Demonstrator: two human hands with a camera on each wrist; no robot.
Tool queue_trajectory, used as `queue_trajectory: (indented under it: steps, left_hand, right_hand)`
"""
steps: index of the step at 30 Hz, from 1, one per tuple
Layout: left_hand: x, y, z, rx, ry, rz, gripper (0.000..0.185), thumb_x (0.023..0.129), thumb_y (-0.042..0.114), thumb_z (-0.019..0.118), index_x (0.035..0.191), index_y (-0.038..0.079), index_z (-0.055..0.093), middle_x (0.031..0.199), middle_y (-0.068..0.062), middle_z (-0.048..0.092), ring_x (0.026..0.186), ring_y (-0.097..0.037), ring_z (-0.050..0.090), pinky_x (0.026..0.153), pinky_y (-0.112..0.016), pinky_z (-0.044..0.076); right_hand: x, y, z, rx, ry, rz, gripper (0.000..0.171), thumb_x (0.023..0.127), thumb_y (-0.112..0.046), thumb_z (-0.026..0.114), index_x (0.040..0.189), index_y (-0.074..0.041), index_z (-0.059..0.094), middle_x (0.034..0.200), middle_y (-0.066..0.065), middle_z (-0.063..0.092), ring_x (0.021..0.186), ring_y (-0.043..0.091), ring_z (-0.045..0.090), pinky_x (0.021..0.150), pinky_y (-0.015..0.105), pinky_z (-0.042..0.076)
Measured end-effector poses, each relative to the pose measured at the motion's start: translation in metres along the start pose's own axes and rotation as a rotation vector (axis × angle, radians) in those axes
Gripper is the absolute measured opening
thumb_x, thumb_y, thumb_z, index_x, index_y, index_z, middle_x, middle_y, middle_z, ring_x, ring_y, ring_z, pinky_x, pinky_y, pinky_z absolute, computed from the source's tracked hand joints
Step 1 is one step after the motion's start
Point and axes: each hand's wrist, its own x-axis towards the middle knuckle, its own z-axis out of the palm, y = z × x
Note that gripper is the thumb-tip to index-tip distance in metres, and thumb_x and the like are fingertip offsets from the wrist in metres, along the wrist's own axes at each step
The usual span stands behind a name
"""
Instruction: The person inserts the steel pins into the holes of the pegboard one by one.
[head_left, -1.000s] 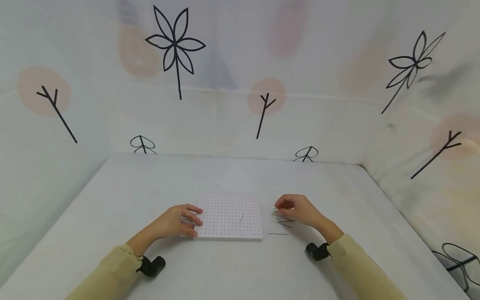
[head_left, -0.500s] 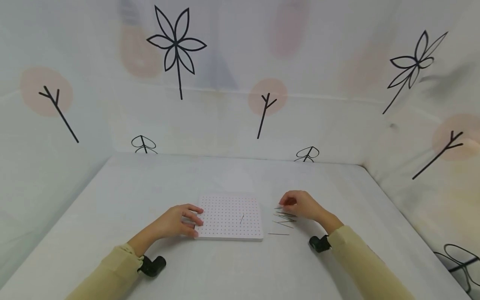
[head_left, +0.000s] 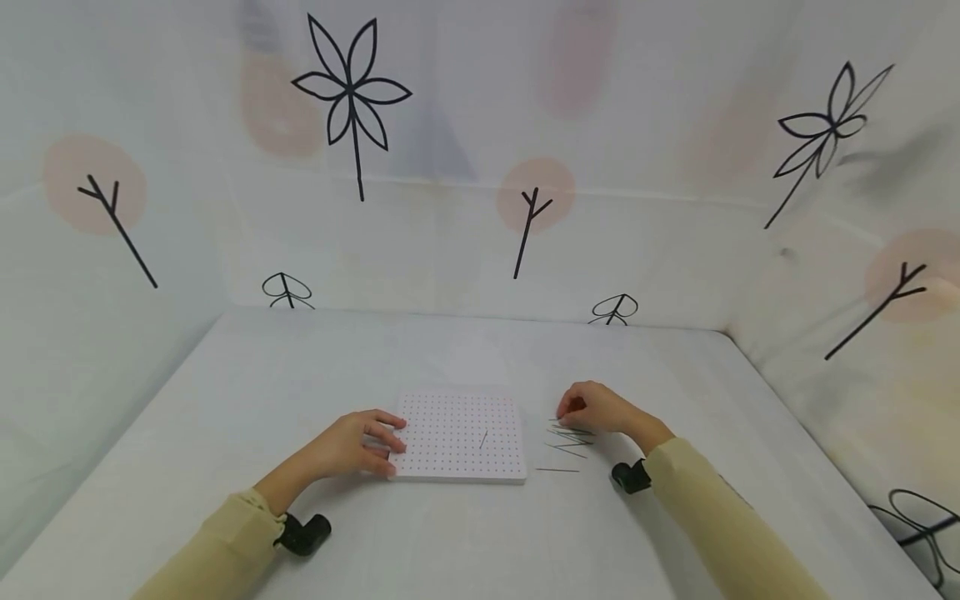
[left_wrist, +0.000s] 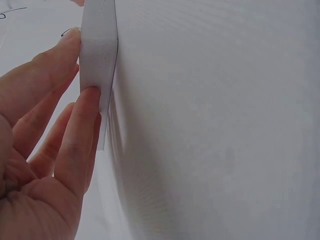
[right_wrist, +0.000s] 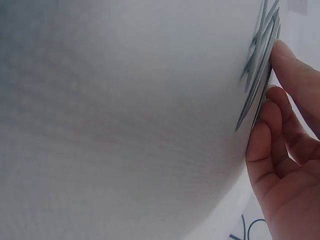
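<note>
A white pegboard (head_left: 459, 436), square and dotted with rows of small holes, is laid flat on the white table (head_left: 465, 533), near the middle of its front half. One thin dark pin (head_left: 483, 437) is seen on the board, right of its centre; whether it stands in a hole or lies loose cannot be told.

The board's left edge is held by the left hand (head_left: 352, 444). In the left wrist view the fingertips (left_wrist: 87, 100) are pressed against the board's thick side wall (left_wrist: 97, 60), the fingers nearly straight rather than curled round it.

Just right of the board, a loose scatter of thin dark pins (head_left: 567, 437) is spread on the table, apart from the board's right edge. One single pin (head_left: 557, 470) is set off toward the front of the scatter.

The right hand (head_left: 596, 409) is lowered at the far end of the scatter, fingers bent down onto it. In the right wrist view the pins (right_wrist: 260, 75) are touched by the fingertips (right_wrist: 282, 57); whether one is actually pinched cannot be told.

Pale yellow sleeves (head_left: 705, 525) are worn on both arms, with a small black camera mount (head_left: 628, 477) at each wrist.

The table is enclosed by white cloth walls (head_left: 480, 208) printed with black leaf and twig outlines and faint pink rounds.
</note>
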Motion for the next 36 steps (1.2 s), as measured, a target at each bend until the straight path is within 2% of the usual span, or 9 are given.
queue_trajectory:
  steps: [2,9,16,23,30,36]
  left_hand:
    - [-0.001,0.001,0.0,-0.007,-0.003,0.006,0.024,0.066,0.006,0.082,0.088,0.005,0.072,0.125,-0.012,0.052,0.088,-0.017,0.063,0.075,-0.025,0.052]
    - [-0.001,0.002,0.001,0.005,-0.004,0.018,0.023,0.066,0.006,0.082,0.087,0.006,0.072,0.124,-0.013,0.052,0.088,-0.017,0.063,0.075,-0.025,0.052]
    - [-0.001,0.002,0.001,0.023,-0.004,0.025,0.023,0.066,0.006,0.082,0.087,0.007,0.073,0.124,-0.012,0.053,0.087,-0.016,0.063,0.075,-0.025,0.052]
    - [0.0,0.0,0.001,0.047,0.002,0.021,0.022,0.066,0.008,0.083,0.086,0.009,0.073,0.124,-0.011,0.053,0.087,-0.014,0.063,0.074,-0.024,0.052]
    - [0.001,-0.002,0.0,0.031,-0.007,0.039,0.023,0.066,0.008,0.082,0.086,0.007,0.073,0.125,-0.013,0.053,0.089,-0.016,0.063,0.074,-0.024,0.052]
    - [-0.001,0.001,-0.001,0.004,-0.007,0.029,0.023,0.067,0.006,0.082,0.087,0.005,0.072,0.126,-0.014,0.052,0.091,-0.018,0.063,0.075,-0.025,0.052]
  right_hand:
    - [0.0,0.002,0.0,0.0,-0.009,0.001,0.005,0.083,-0.009,0.069,0.083,-0.009,0.064,0.08,-0.003,0.059,0.076,0.014,0.051,0.07,0.031,0.044]
    - [-0.006,0.001,-0.003,0.038,-0.05,-0.085,0.012,0.087,-0.019,0.066,0.083,-0.008,0.062,0.079,-0.004,0.058,0.074,0.013,0.049,0.067,0.029,0.044]
    - [-0.007,-0.002,0.0,0.044,-0.058,-0.002,0.005,0.089,-0.008,0.061,0.086,-0.004,0.06,0.079,-0.001,0.055,0.075,0.015,0.048,0.068,0.029,0.042]
    - [-0.01,-0.003,-0.003,0.037,-0.006,-0.027,0.007,0.092,-0.01,0.056,0.089,-0.004,0.058,0.08,-0.001,0.054,0.075,0.015,0.048,0.067,0.028,0.043]
    - [-0.012,-0.006,-0.003,0.112,0.047,-0.049,0.004,0.093,-0.006,0.055,0.093,-0.002,0.055,0.081,0.002,0.057,0.076,0.018,0.053,0.067,0.028,0.047]
    - [-0.014,-0.019,-0.003,0.151,0.081,-0.079,0.011,0.091,-0.002,0.056,0.1,0.003,0.06,0.084,0.004,0.062,0.074,0.02,0.056,0.066,0.027,0.05]
